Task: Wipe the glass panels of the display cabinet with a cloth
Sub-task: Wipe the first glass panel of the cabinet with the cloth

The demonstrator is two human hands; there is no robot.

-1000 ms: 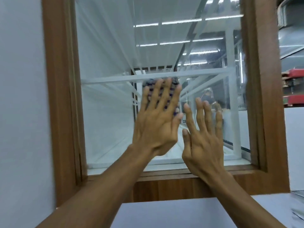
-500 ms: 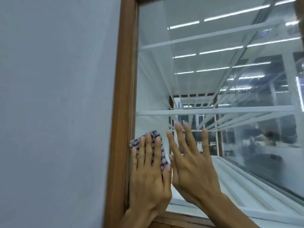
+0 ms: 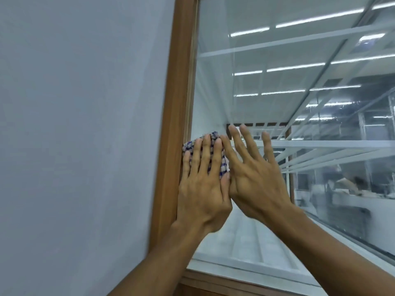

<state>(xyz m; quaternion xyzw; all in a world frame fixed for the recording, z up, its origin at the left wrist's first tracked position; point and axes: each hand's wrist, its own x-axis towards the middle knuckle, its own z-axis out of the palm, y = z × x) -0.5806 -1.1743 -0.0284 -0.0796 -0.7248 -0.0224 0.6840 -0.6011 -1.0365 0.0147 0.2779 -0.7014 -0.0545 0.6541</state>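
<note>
A blue-and-white checked cloth point(image 3: 222, 162) lies flat against the glass panel point(image 3: 267, 82) of the display cabinet, right beside the left wooden frame post point(image 3: 175, 103). My left hand point(image 3: 203, 184) presses on the cloth with straight fingers, covering most of it. My right hand point(image 3: 254, 178) lies flat on the bare glass just to the right, fingers spread, its thumb side touching my left hand. White glass shelves show inside the cabinet.
A plain grey wall point(image 3: 81, 124) fills the left half of the view. The wooden bottom rail point(image 3: 235, 283) of the cabinet frame runs below the glass. Ceiling lights and a room reflect in the right side pane point(image 3: 352, 167).
My left hand slid the cloth from the middle of the pane down to the left edge, then a little upward along the frame post. My right hand followed beside it.
</note>
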